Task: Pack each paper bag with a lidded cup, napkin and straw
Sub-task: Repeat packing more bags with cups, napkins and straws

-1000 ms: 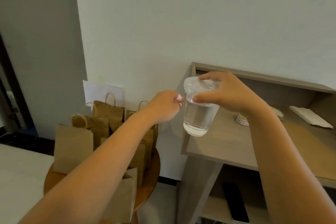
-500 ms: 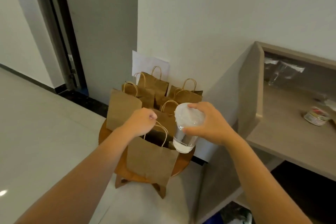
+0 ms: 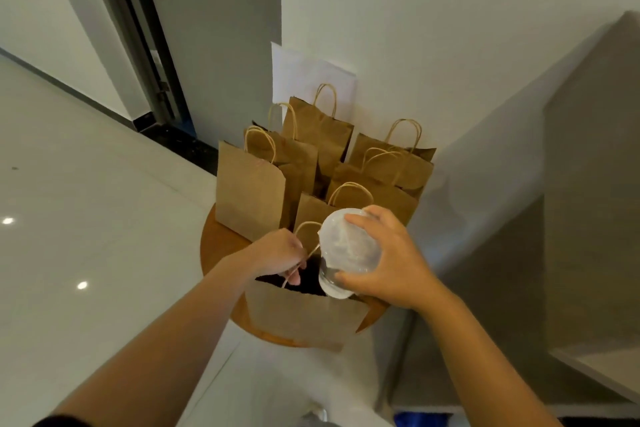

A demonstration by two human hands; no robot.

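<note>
Left hand [image 3: 280, 255] pinches twine handle of nearest brown paper bag [image 3: 304, 317] | right hand [image 3: 388, 262] grips clear lidded plastic cup [image 3: 346, 253] over bag's open mouth.

Six brown paper bags [image 3: 304, 317]; one lidded cup [image 3: 348, 250]; two hands [image 3: 391, 263]; one round table [image 3: 216, 246]

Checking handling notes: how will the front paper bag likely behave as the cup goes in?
Front paper bag looks thin and probably floppy; the left hand holds its handle, mouth open. The cup, in the right hand, may steady it.
</note>
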